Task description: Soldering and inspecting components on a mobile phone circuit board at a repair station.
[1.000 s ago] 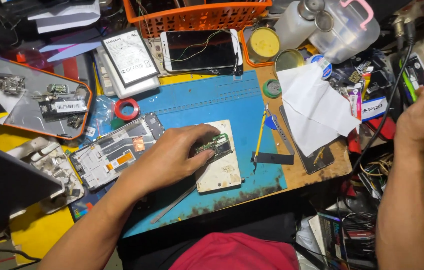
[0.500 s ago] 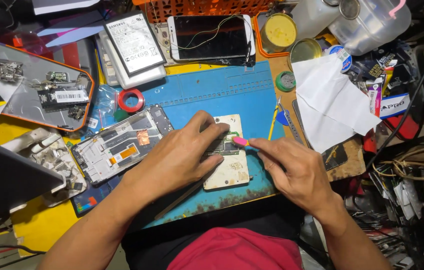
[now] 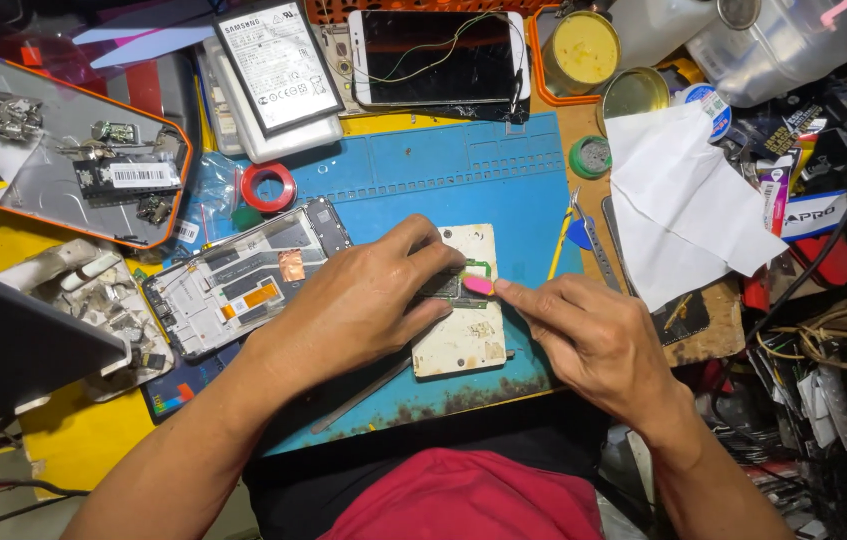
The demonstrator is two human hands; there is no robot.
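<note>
— Pink eraser point(image 3: 478, 284), who has it?
— The right hand point(image 3: 598, 345), pinched at its fingertips, tip on the small circuit board point(image 3: 461, 283).
— And the left hand point(image 3: 363, 305)?
— Fingers curled flat, pressing that board onto the white block point(image 3: 463, 335), between both hands, on the blue mat point(image 3: 463, 170). An opened phone frame point(image 3: 233, 285) lies left.

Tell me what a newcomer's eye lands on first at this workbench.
First, the two hands meeting mid-frame on the blue mat: the left hand pins a small circuit board on a pale worn block, while the right hand presses a pink eraser against it. Next, the opened phone frame left of the hands and the white paper sheet to the right.
</note>
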